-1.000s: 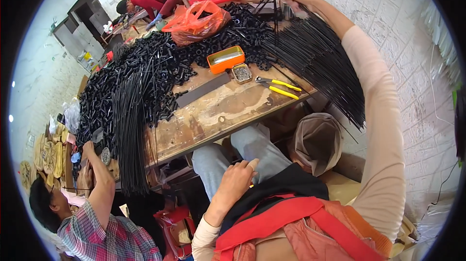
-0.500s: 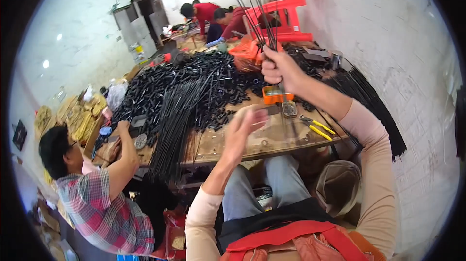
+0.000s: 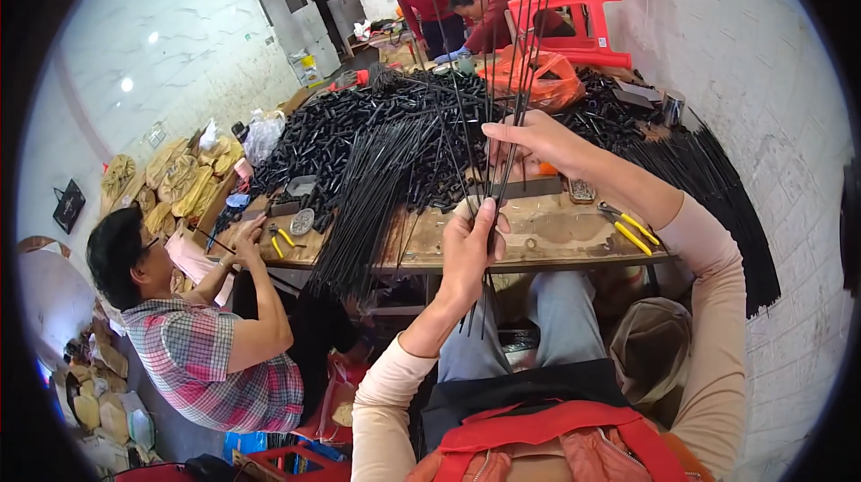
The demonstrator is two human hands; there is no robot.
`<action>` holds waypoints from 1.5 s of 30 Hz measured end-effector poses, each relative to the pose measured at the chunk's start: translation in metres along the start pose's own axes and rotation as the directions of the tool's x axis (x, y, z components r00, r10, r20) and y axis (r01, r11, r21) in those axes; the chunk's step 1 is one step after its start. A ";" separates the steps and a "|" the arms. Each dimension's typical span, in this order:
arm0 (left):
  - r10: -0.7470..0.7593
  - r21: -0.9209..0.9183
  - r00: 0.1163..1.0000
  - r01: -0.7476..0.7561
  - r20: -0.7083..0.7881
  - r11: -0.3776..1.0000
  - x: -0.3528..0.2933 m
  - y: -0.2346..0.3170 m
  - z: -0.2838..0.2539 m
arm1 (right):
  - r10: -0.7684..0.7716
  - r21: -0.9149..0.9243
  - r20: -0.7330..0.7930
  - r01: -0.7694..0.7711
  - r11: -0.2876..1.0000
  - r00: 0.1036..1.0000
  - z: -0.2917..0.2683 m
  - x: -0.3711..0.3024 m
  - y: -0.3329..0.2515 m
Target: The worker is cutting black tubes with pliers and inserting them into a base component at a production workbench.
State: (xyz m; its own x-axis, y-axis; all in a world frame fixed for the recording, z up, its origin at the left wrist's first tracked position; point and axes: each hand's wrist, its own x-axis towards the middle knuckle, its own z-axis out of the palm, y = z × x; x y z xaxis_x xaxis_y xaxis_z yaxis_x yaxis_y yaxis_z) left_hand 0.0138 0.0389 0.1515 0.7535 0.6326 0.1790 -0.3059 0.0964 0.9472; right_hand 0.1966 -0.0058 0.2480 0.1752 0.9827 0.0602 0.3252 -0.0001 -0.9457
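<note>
Now that the left hand (image 3: pixel 473 244) is clamping the thin black rods (image 3: pixel 490 182) too, they're getting steadied at two spots instead of one. The right hand (image 3: pixel 529 137) is pinching them higher up, and they're kinda fanning out over the front edge of the surface (image 3: pixel 547 231).

A workshop: black tubular parts (image 3: pixel 332 123) lie heaped on a worn wooden table (image 3: pixel 574 235), thin black rods (image 3: pixel 359 213) overhang its front edge, yellow-handled pliers (image 3: pixel 633 236) lie near the right front corner, and a co-worker (image 3: pixel 211 347) sits toward the left end, apparently handling parts.
</note>
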 end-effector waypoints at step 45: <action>-0.148 -0.176 0.973 0.179 0.179 0.968 -0.004 -0.007 -0.008 | -0.143 0.288 -0.177 0.190 0.939 0.974 -0.047 0.022 0.005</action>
State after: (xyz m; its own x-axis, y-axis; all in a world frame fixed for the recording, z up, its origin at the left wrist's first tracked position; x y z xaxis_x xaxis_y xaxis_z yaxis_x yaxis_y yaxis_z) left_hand 0.0078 0.0417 0.1421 0.8822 0.4637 0.0817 -0.2635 0.3423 0.9019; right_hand 0.2460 0.0074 0.2598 0.2887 0.9242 0.2501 0.0709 0.2398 -0.9682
